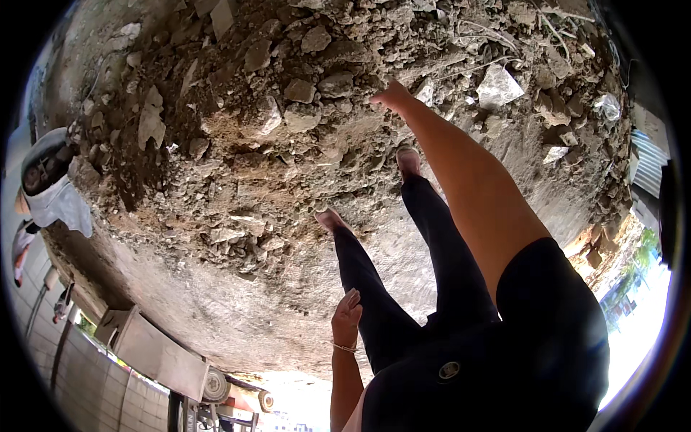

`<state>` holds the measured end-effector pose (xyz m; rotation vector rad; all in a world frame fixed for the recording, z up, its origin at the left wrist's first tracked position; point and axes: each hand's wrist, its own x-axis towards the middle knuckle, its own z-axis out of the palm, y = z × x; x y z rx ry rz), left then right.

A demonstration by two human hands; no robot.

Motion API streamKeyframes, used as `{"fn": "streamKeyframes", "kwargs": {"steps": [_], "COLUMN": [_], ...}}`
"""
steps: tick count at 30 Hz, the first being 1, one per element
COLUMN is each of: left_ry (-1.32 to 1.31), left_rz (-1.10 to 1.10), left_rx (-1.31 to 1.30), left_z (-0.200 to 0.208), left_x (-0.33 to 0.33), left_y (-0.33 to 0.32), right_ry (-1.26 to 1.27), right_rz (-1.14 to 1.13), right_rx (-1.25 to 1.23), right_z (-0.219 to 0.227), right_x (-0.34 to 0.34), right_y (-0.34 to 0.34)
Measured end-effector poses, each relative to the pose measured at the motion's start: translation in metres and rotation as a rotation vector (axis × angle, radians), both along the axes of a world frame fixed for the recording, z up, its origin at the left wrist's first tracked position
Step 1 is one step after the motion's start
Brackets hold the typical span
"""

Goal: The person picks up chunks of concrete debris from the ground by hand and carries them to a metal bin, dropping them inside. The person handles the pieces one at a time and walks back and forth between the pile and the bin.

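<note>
My right arm stretches out over a heap of broken rubble (288, 137). At its end my right hand (393, 98) hangs above the stones, fingers pointing left and seemingly stretched out, with nothing visible in it. A grey stone (337, 85) lies just left of it, and a large pale chunk (498, 86) lies further right. My left hand (348, 315), with a bracelet (344, 347) at the wrist, is held beside my left thigh. Its fingers are loosely extended and no object shows in them.
My feet stand at the rubble's near edge, on dusty ground (237, 302). A pale container with dark contents (50, 173) is at the far left. A wheeled machine (216, 389) stands at the lower left by a block wall (93, 367). Corrugated sheet (649, 162) lies far right.
</note>
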<state>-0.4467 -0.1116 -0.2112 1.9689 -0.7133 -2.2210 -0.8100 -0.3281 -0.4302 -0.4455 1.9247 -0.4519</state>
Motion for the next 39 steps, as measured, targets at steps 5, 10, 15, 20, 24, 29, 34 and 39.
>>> {"fn": "streamKeyframes", "kwargs": {"steps": [5,10,15,20,24,29,34,39], "left_ry": [0.034,0.038,0.266,0.323,0.318,0.747,0.593,0.464], "left_rz": [0.057,0.174,0.346,0.537,0.622,0.920,0.785,0.659], "left_rx": [0.100,0.101,0.139,0.320,0.425,0.425,0.142,-0.024], "left_z": [-0.025,-0.048,-0.092,-0.152,-0.166,-0.152,-0.159,-0.156], "left_x": [-0.029,-0.031,-0.071,-0.118,-0.142,-0.160,-0.158,-0.147], "left_y": [-0.009,-0.039,-0.090,-0.128,-0.145,-0.169,-0.167,-0.198], "right_ry": [0.055,0.186,0.068,0.100,-0.057,-0.391,-0.871,-0.376], "right_rz": [0.057,0.161,0.293,0.404,0.188,-0.080,0.051,-0.946], "right_rx": [-0.034,0.028,0.040,0.026,0.007,-0.125,-0.153,0.175], "right_z": [-0.068,-0.032,0.028,0.032,0.037,0.063,0.090,-0.046], "right_x": [-0.013,0.005,0.046,0.086,0.073,0.071,0.026,-0.086], "right_y": [0.000,0.004,0.013,0.019,0.022,0.068,0.070,0.046]}}
